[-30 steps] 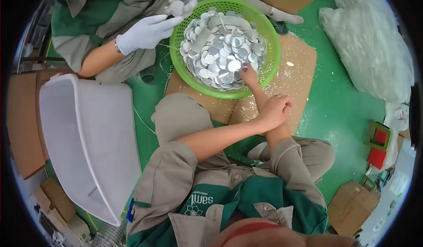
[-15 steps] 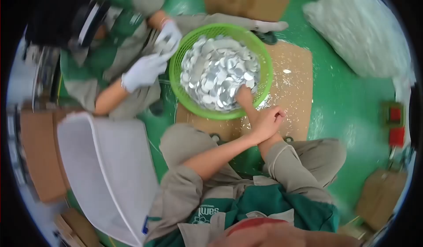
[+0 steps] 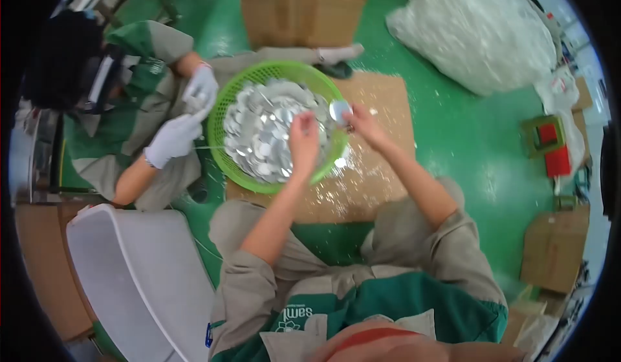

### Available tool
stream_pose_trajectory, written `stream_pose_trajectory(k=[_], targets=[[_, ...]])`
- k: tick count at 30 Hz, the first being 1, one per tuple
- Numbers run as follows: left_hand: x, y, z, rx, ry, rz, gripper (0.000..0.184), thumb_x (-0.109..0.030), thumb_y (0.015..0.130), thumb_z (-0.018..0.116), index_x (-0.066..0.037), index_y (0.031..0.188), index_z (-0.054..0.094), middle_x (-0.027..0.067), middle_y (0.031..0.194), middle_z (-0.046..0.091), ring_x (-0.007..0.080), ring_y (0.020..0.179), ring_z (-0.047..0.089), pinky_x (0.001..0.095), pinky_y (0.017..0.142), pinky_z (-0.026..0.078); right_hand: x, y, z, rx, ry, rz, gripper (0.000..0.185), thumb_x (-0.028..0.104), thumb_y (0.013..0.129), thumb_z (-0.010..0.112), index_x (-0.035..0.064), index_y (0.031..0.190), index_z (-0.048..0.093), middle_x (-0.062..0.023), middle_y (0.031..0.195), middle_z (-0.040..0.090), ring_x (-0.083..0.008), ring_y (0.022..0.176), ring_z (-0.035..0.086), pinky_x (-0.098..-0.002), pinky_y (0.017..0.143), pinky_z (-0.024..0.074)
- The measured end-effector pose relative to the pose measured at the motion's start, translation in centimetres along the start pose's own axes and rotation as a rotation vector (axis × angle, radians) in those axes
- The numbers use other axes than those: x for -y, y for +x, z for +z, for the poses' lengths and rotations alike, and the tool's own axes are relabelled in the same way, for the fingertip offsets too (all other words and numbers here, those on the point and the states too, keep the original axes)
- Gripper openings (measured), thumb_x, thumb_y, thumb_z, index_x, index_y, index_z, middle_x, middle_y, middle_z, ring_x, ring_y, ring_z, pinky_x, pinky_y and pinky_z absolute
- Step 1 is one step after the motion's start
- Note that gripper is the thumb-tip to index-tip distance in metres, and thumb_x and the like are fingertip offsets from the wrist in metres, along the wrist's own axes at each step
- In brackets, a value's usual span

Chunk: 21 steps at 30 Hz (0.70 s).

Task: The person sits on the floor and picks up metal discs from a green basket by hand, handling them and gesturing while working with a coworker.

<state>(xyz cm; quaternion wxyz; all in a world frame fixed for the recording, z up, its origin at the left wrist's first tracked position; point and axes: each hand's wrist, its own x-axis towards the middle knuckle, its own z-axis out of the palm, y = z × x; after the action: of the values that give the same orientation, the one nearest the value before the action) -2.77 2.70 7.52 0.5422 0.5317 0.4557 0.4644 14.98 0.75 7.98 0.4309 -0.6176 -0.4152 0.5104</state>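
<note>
A green plastic basket (image 3: 223,163) holds a heap of shiny silver discs (image 3: 262,139). Over the heap is my left hand (image 3: 304,143), its fingers drawn together; whatever they hold, if anything, is hidden. My right hand (image 3: 366,128), at the basket's right rim, pinches a single round silver disc (image 3: 339,112) between thumb and fingers, its flat face turned up.
Opposite on the left, a co-worker's white-gloved hands (image 3: 173,141) are beside the basket. Cardboard (image 3: 381,184) scattered with bright flecks lies under it. A white bin (image 3: 165,258), a cardboard box (image 3: 310,13) and a large plastic bag (image 3: 472,32) stand around.
My hands, crossed at the wrists before, have come apart. The left is now over the discs, and the right is at the rim with a disc. The view has shifted.
</note>
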Motion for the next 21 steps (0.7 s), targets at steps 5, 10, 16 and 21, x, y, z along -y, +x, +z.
stream_pose_trajectory(k=[5, 10, 16, 21], targets=[[-1.5, -0.8, 1.5, 0.218, -0.412, -0.38, 0.034, -0.026, 0.093, 0.051, 0.003, 0.111, 0.053, 0.0121, 0.105, 0.058, 0.0205, 0.099, 0.057, 0.0327, 0.083, 0.048, 5.0, -5.6, -2.5, -0.016, 0.106, 0.0, 0.027, 0.021, 0.09, 0.054, 0.0026, 0.108, 0.051, -0.006, 0.091, 0.059, -0.0107, 0.073, 0.06, -0.0218, 0.062, 0.0477], [-2.0, -1.2, 1.7, 0.357, -0.498, -0.353, 0.034, -0.027, 0.091, 0.053, 0.003, 0.107, 0.054, 0.0095, 0.098, 0.06, 0.0182, 0.091, 0.06, 0.0295, 0.078, 0.051, 6.4, -6.9, -1.5, 0.015, -0.076, -0.062, 0.027, 0.026, 0.088, 0.059, 0.0032, 0.101, 0.056, 0.0003, 0.075, 0.057, -0.0052, 0.06, 0.053, -0.0191, 0.053, 0.0406], [-2.8, -1.3, 2.0, 0.367, -0.733, -0.516, 0.029, -0.022, 0.092, 0.052, 0.003, 0.106, 0.054, 0.0086, 0.093, 0.06, 0.0162, 0.082, 0.061, 0.0292, 0.076, 0.054, 5.0, -7.1, -2.0, 0.045, -0.087, -0.013, 0.022, 0.022, 0.086, 0.061, 0.0024, 0.096, 0.058, 0.0011, 0.074, 0.055, -0.0033, 0.058, 0.047, -0.0187, 0.052, 0.0401], [-1.5, -1.5, 2.9, 0.35, -0.581, -0.402, 0.025, -0.018, 0.091, 0.054, 0.002, 0.105, 0.054, 0.0086, 0.092, 0.059, 0.0157, 0.079, 0.061, 0.0262, 0.071, 0.055, 3.8, -6.8, -2.7, 0.069, -0.063, -0.004, 0.024, 0.021, 0.09, 0.054, 0.001, 0.103, 0.058, 0.0007, 0.074, 0.056, -0.0041, 0.06, 0.049, -0.0197, 0.055, 0.0419]])
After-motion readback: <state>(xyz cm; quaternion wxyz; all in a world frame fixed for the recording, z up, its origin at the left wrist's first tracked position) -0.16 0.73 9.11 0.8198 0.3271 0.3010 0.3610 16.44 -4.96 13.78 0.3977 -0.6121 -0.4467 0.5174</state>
